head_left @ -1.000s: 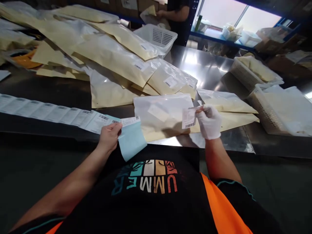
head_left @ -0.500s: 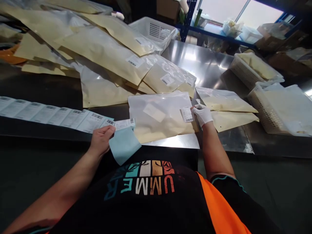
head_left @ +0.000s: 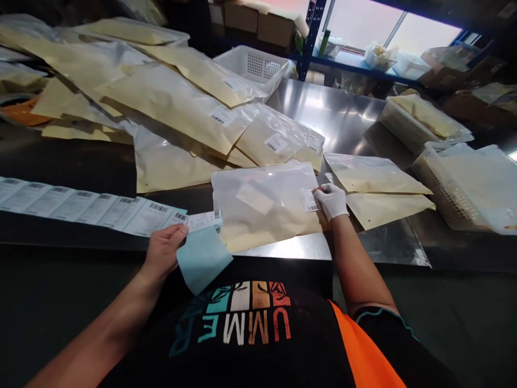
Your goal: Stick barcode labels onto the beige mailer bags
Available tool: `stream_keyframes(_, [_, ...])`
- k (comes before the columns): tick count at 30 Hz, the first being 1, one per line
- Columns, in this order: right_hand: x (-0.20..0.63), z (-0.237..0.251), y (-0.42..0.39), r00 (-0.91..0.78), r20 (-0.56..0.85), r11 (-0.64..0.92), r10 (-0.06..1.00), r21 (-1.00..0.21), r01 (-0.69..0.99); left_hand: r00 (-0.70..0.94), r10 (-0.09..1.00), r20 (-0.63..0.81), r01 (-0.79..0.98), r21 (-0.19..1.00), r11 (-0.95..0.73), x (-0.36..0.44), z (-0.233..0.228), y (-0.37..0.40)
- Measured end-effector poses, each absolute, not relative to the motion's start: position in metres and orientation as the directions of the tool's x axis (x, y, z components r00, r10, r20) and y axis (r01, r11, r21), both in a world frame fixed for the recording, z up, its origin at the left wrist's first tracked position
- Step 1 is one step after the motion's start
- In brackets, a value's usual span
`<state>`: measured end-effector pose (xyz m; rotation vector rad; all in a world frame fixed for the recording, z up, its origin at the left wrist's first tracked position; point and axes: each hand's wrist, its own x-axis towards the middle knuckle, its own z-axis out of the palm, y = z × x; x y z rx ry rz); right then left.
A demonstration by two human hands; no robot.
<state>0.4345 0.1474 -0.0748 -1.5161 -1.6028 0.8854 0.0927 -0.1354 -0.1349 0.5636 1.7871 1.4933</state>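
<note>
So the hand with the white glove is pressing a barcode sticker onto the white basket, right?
Not quite. In the head view the gloved right hand is pressing the barcode sticker onto the clear plastic bag lying flat on the metal table, not onto a basket. The white basket sits farther back, untouched. The bare left hand holds the label strip.

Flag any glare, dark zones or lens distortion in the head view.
Head view: window light blows out top right and glares off the steel table; near edge and left side sink into shadow. Wide lens bows the label strip. Barcode label under the gloved right hand is too small to read.
</note>
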Motion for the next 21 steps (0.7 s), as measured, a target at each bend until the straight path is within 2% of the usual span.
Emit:
stream_keyframes(7, [0.431,-0.074,0.14,-0.043,0.12,0.119,0.992,-0.758,0.641,-0.642,0.727,-0.243,-0.061,0.962,0.268,0.089,-0.137,-0.139])
stream_keyframes(15, [0.434,-0.085,0.138,-0.138,0.178,0.216,0.974,-0.569,0.793,-0.651,0.697,-0.302,-0.139,0.949,0.282,0.089,-0.139,-0.142])
stream_keyframes(19, [0.439,-0.087,0.139,-0.132,0.1,0.165,0.986,-0.505,0.847,-0.661,0.682,-0.313,-0.148,0.945,0.291,0.085,-0.147,-0.146])
stream_keyframes(21, [0.441,-0.083,0.137,-0.092,0.118,0.136,0.989,-0.452,0.882,-0.654,0.694,-0.301,-0.131,0.949,0.288,0.084,-0.15,-0.147])
